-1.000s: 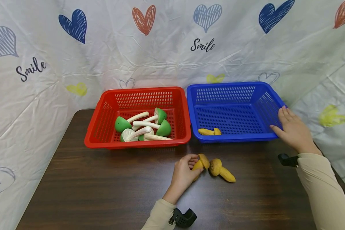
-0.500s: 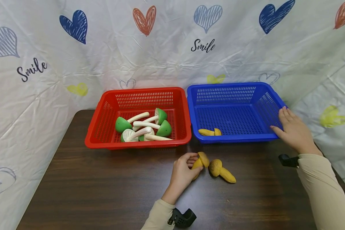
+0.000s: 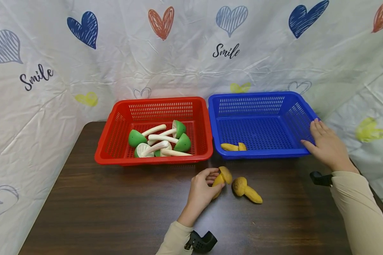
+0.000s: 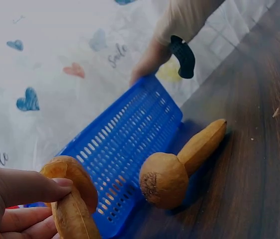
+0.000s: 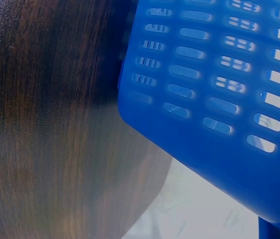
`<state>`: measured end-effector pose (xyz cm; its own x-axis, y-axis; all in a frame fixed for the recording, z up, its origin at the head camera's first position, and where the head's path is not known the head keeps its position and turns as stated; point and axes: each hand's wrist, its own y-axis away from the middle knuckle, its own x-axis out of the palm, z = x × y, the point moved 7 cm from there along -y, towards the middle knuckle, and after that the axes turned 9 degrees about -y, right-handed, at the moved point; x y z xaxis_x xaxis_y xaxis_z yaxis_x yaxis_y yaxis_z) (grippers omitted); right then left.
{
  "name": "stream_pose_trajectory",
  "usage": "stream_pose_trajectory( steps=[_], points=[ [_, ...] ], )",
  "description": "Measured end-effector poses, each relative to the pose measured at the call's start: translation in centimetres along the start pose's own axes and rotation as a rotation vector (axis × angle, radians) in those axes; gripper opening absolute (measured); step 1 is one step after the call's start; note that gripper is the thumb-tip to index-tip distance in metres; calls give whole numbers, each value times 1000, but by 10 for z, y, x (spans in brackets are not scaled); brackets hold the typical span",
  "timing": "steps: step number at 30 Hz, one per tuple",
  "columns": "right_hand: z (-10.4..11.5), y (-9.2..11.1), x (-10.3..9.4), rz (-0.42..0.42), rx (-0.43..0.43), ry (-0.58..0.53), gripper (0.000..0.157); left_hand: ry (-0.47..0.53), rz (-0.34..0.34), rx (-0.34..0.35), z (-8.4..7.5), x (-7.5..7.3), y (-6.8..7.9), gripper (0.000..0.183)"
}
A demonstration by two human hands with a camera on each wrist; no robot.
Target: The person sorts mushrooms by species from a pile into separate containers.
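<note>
My left hand (image 3: pixel 200 189) pinches a yellow toy mushroom (image 3: pixel 225 174) by its stem, thumb on the near side in the left wrist view. Just right of it, a second yellow mushroom (image 3: pixel 250 194) with a brown-speckled cap lies on the table. My right hand (image 3: pixel 330 148) rests on the right rim of the blue basket (image 3: pixel 261 153), its fingers extended and thumb spread apart. Inside that basket, near the front wall, lies another yellow mushroom (image 3: pixel 230 146). The right wrist view holds the basket's slotted side (image 5: pixel 199 124), without the hand.
A red basket (image 3: pixel 153 160) stands against the blue one's left side, holding several green-capped mushrooms (image 3: pixel 182 142) with white stems. Behind both baskets hangs a white cloth (image 3: pixel 191 42) printed with hearts. The dark wooden table (image 3: pixel 108 209) extends in front.
The held mushroom has risen slightly and tilted as my left hand shifts a little back to the left, apart from the mushroom on the table. My right hand stays on the basket rim.
</note>
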<state>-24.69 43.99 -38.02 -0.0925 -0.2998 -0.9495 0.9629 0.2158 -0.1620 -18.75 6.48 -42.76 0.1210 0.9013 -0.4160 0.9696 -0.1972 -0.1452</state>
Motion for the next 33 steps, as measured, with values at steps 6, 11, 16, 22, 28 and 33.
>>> stream_pose_trajectory(
  steps=[6, 11, 16, 22, 28, 33],
  points=[
    [-1, 0, 0, 0, 3, 6, 70, 29, -12, 3, -5, -4, -1, 39],
    [0, 0, 0, 9, 11, 7, 70, 38, -6, -4, -7, -5, -3, 38],
    [0, 0, 0, 4, 5, 18, 69, 45, 1, -3, -10, -6, -5, 38],
    [1, 0, 1, -1, 0, 21, 69, 40, 3, 16, -16, -9, -9, 38],
    [2, 1, 0, -1, 5, 18, 68, 38, 7, 32, -23, -11, -14, 39],
    [1, 0, 1, 7, 8, 14, 68, 29, 7, 54, -29, -13, -19, 39]
  ],
)
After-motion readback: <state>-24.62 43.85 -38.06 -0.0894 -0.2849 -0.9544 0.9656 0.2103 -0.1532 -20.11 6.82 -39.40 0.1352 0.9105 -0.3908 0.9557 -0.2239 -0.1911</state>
